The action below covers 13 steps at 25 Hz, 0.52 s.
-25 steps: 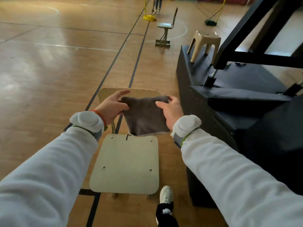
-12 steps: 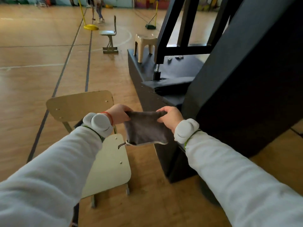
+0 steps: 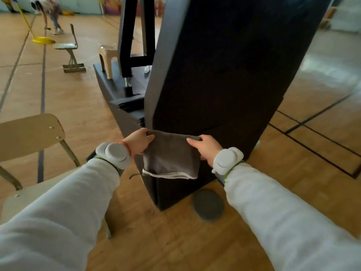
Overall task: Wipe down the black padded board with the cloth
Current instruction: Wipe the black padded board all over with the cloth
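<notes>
While both hands are up in front of the chest, the cloth [image 3: 171, 153] hangs between them. Left hand [image 3: 137, 142]: fingers and thumb pinch the top left corner. Right hand [image 3: 207, 148]: thumb on the near face, fingers curled behind the top right corner. Each wrist carries a white band [image 3: 117, 155] above a pale grey sleeve [image 3: 293, 212].

Cloth: grey, with a white hem along the bottom. The top edge is stretched side to side from hand to hand and sags slightly in the middle. Its long axis lies level, left to right, and the hem hangs free, pointing down at the floor. It hangs in front of the lower part of the black padded board [image 3: 224, 75]; cannot tell whether it touches the board.

Board: tall, dark and matte. Its long axis is upright, its foot on the floor just below the hands, and its top runs out of view. The broad face is towards the camera, with a narrower side face on the left.

Floor [image 3: 312, 153]: varnished wood strips with dark court lines. A round grey disc [image 3: 208, 204] lies at the foot of the board.

Left, near: a tan chair [image 3: 31, 132] on metal legs. Behind the board: a black base [image 3: 109, 83] carrying a black frame [image 3: 129, 36] and a beige stool [image 3: 108, 57]. Further off: a second chair [image 3: 68, 47], a yellow base [image 3: 43, 40] with a pole, and a person [image 3: 48, 8] bending over.
</notes>
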{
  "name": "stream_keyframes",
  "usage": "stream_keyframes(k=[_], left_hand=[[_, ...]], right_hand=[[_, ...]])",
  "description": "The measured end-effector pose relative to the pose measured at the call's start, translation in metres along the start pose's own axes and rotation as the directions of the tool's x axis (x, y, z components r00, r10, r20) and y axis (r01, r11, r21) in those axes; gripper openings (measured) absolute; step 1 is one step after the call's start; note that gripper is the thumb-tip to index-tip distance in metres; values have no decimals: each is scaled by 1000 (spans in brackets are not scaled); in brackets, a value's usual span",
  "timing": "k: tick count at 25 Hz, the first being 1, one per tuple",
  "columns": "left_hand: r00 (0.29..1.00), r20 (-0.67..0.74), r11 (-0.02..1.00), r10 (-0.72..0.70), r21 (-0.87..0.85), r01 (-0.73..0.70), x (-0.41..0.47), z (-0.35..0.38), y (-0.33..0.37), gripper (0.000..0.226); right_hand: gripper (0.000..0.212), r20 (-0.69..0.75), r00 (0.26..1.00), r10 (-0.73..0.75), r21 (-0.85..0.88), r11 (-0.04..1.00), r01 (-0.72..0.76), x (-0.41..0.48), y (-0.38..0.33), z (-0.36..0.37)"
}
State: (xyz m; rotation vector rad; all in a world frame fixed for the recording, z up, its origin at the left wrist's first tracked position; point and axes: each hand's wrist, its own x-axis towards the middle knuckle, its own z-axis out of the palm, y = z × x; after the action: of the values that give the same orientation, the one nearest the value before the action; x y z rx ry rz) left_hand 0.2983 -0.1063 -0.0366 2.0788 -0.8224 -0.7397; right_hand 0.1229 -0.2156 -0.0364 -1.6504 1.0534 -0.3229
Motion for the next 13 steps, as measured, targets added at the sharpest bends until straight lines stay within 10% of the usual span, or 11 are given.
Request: stream_keyframes(k=[5,13], left_hand=[[999,37,954,25,-298,-13,-13,85,56,20],[882,444,889,157,-453,70,-36,171,145,45]], right_hand=[[17,109,986,130,461,872,-166,-42,32,-102],[42,-176,984,31,225,974,9,-51,84,-209]])
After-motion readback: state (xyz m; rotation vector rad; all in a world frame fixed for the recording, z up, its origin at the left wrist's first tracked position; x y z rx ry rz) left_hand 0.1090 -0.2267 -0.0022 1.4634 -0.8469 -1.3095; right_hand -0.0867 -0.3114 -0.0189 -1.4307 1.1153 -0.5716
